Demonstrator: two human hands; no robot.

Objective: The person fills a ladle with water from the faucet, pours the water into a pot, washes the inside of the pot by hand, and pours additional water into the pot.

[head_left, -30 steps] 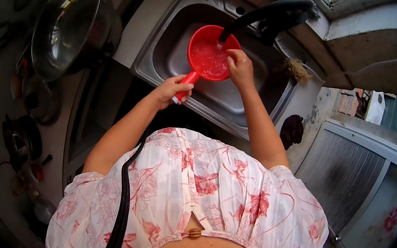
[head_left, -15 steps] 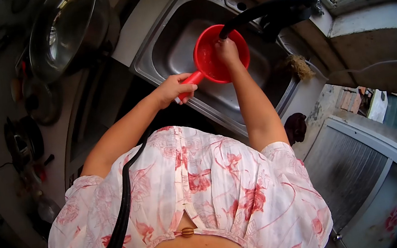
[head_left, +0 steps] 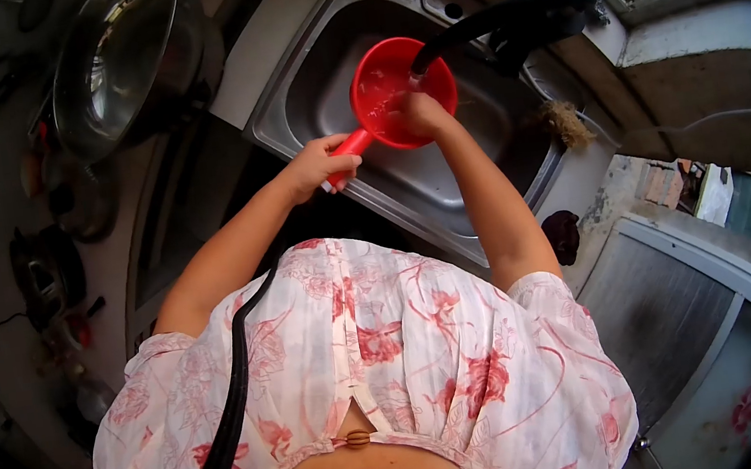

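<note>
Red dipper (head_left: 379, 59) shifted slightly left | left fingers (head_left: 345, 162) grip its handle (head_left: 357, 142) | right fingers (head_left: 413, 109) inside, grasp unclear

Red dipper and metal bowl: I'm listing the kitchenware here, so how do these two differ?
The dipper is bright red; the metal bowl is silvery grey. The left hand grips the dipper's handle, while no hand holds the bowl. The dipper is under the black tap; the bowl is left of the sink. Both have round, open mouths.
</note>
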